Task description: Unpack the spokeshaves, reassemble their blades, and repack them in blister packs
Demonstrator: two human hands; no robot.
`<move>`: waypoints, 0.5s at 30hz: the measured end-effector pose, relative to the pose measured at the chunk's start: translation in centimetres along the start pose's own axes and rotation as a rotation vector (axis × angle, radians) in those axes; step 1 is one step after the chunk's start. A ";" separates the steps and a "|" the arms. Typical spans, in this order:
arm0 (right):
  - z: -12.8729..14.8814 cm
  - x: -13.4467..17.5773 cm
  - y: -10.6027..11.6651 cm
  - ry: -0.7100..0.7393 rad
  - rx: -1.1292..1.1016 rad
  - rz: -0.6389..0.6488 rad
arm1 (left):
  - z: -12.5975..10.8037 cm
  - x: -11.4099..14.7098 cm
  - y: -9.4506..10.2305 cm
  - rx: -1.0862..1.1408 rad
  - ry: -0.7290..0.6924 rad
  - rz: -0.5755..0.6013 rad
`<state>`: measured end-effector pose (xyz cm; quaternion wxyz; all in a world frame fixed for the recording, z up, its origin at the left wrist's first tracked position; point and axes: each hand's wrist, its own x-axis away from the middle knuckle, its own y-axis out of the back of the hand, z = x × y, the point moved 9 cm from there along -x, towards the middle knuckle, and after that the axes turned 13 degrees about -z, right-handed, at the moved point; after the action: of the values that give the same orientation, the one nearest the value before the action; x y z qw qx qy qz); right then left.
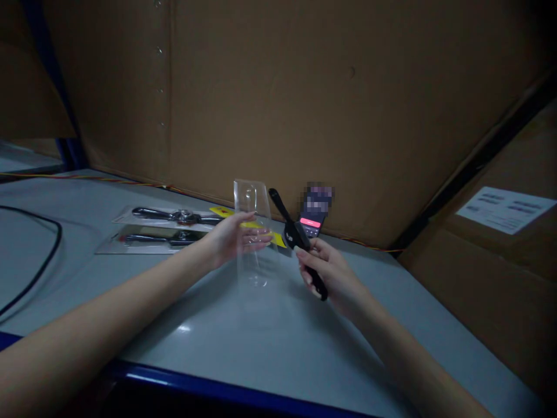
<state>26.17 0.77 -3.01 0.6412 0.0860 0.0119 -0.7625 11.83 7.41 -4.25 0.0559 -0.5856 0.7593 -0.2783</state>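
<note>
My left hand [237, 238] grips a clear plastic blister shell [252, 200], held upright above the table, with fingers showing through the plastic. My right hand [326, 267] is closed round the lower handle of a black spokeshave [297, 233]. The tool is tilted, its other handle pointing up and left, just right of the shell and apart from it. Behind the left hand and the shell, a yellow strip [278, 239] shows; what it belongs to is partly hidden.
Two packaged tools, a dark two-handled one [187, 217] and another with a dark handle [152, 238], lie at left. A phone [314, 212] leans at the back. A black cable [54, 244] curves at far left. Cardboard walls [270, 87] enclose the grey table [243, 348].
</note>
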 end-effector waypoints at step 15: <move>-1.3 1.5 -3.1 -0.196 -0.192 0.042 | 2.4 1.7 -3.5 0.006 -0.119 0.132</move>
<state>23.03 0.00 -4.85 0.6602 -0.0502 0.0202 -0.7491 15.25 4.39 -4.14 0.1211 -0.5495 0.7907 -0.2411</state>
